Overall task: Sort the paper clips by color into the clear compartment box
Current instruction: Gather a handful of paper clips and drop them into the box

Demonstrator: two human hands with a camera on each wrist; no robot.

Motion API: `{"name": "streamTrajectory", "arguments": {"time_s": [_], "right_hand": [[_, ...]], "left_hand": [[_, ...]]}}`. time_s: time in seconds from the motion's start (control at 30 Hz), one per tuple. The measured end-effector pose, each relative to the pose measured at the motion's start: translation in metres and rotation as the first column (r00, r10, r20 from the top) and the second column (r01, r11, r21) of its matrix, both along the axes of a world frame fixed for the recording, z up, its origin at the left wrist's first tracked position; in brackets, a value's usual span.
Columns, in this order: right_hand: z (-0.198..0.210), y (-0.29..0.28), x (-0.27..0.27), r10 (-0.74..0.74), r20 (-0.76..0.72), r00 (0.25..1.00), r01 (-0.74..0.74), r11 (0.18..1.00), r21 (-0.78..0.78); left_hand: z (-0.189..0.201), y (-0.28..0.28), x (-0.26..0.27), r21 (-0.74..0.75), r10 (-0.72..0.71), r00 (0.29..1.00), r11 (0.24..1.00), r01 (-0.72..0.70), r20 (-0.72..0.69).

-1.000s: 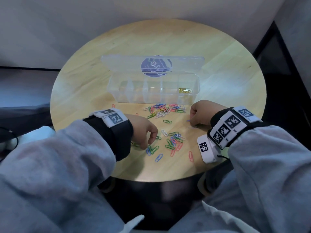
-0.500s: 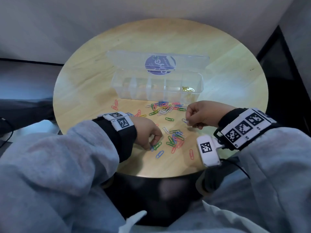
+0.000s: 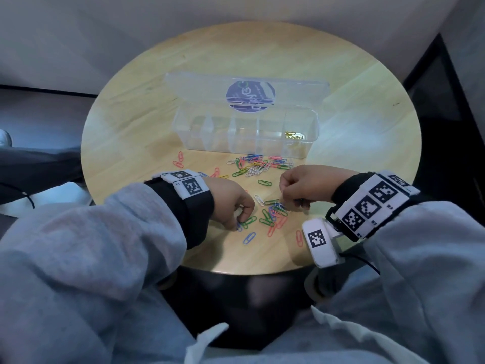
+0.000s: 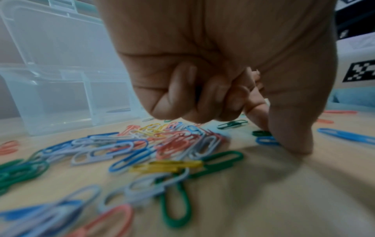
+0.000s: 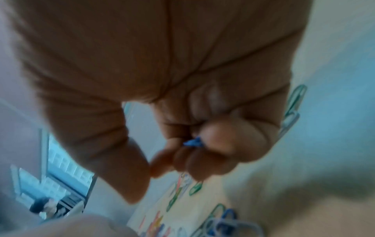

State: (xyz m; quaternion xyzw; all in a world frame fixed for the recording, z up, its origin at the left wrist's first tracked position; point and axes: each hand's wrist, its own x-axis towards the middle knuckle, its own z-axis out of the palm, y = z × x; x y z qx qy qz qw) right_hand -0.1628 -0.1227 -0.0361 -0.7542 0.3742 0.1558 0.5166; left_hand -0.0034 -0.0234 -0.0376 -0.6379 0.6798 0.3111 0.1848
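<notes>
Blue clip [image 5: 192,142] sat clamped in the curled right hand [image 3: 305,186]. Left hand [image 3: 231,203] pinched at a clip on the table [image 3: 341,82], apparently blue. Loose clips [image 3: 262,166] lay near the box [image 3: 244,132], yellow ones [image 3: 293,134] in its rightmost compartment.

Head view looks steeply down on the table [image 3: 354,82]; wrist views sit close behind each fist, low over the clips [image 4: 174,144], both catching the box [image 3: 246,130].
</notes>
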Motion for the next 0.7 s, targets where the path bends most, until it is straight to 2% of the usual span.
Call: {"name": "streamTrajectory", "arguments": {"time_s": [0.07, 0.1, 0.3, 0.5, 0.7], "right_hand": [[0.001, 0.0, -0.001, 0.111, -0.037, 0.993, -0.116, 0.974, -0.195], [0.002, 0.001, 0.0, 0.139, -0.049, 0.989, -0.147, 0.96, -0.239], [0.001, 0.012, 0.011, 0.285, -0.122, 0.951, -0.31, 0.882, -0.354], [-0.004, 0.011, 0.02, 0.3, -0.19, 0.935, -0.354, 0.829, -0.433], [-0.002, 0.017, 0.024, 0.318, -0.292, 0.902, -0.426, 0.768, -0.478]], "left_hand": [[0.0, -0.001, -0.001, -0.007, -0.004, 1.0, 1.0, 0.004, 0.009], [0.001, -0.001, -0.001, -0.01, -0.006, 1.0, 1.0, 0.006, 0.015], [0.0, -0.005, -0.002, -0.024, 0.001, 1.0, 1.0, 0.0, 0.03], [0.0, -0.003, 0.001, -0.093, 0.05, 0.998, 0.995, -0.046, 0.04], [0.0, -0.005, -0.002, -0.084, 0.059, 0.996, 0.995, -0.054, 0.061]]}}
